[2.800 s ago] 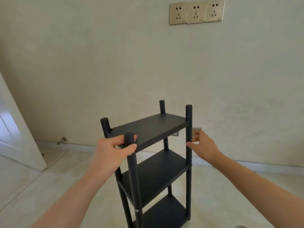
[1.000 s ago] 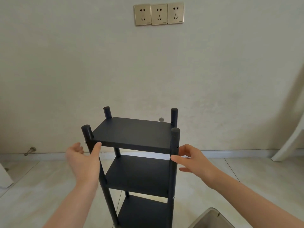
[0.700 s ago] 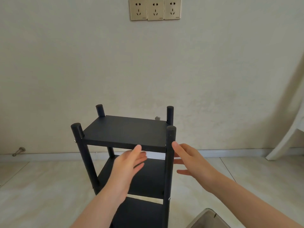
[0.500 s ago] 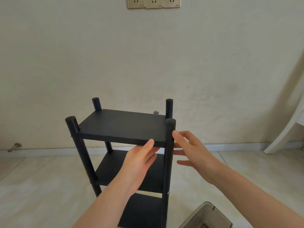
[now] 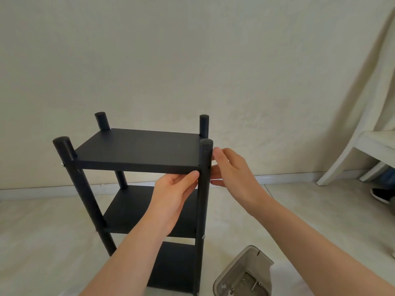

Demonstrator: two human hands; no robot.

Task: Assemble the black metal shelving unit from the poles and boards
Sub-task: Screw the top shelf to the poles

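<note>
The black shelving unit stands upright on the floor, three boards fixed between four poles. Its top board [image 5: 136,150] is level, with the pole tops sticking up past it. My left hand [image 5: 173,197] reaches up under the top board's front edge at the near right corner; its thumb touches the edge beside the near right pole [image 5: 204,201] and its fingers go beneath the board. My right hand [image 5: 233,174] is just right of that pole, fingers relaxed, fingertips against the pole near its cap. A small screw head [image 5: 203,237] shows on this pole at the middle board.
A grey plastic tray [image 5: 243,272] with small screws lies on the floor at the unit's near right. A white plastic chair [image 5: 367,144] stands by the wall at the right, a dark shoe [image 5: 382,195] under it. The wall is close behind the unit.
My left hand left the near left pole and came across to the top board's near right corner. My right hand stayed beside the near right pole and rose slightly.
</note>
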